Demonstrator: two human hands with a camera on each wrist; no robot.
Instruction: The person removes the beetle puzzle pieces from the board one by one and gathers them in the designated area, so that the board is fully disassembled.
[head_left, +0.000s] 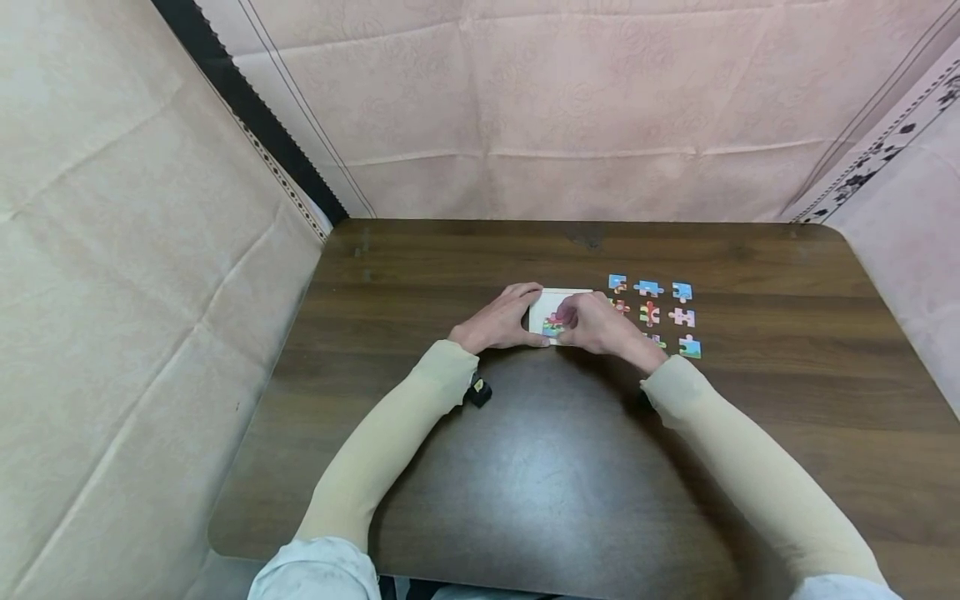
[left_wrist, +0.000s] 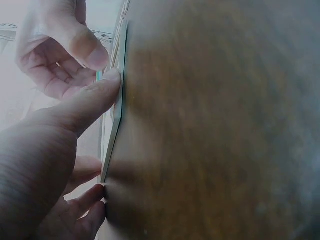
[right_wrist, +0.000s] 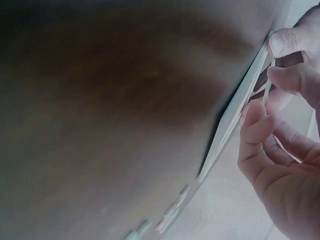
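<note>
A white square puzzle board (head_left: pixel 542 305) lies flat on the table between the two hands. My left hand (head_left: pixel 504 322) holds it from the left side, its thumb on the near edge and its fingers along the left and far edges. In the left wrist view that thumb (left_wrist: pixel 95 100) rests on the board's rim. Over the board, my right hand (head_left: pixel 597 325) pinches a jigsaw piece (right_wrist: pixel 269 85), seen edge-on and tilted in the right wrist view. Its printed side, colourful in the head view, partly overlaps the board.
Loose jigsaw pieces lie in rough rows right of the board, among them a blue piece (head_left: pixel 648 288), a red piece (head_left: pixel 649 313) and a blue-green piece (head_left: pixel 690 347). The right hand partly covers the nearest ones. Pale cloth (head_left: pixel 585 108) hangs behind the brown wooden table (head_left: pixel 450 267).
</note>
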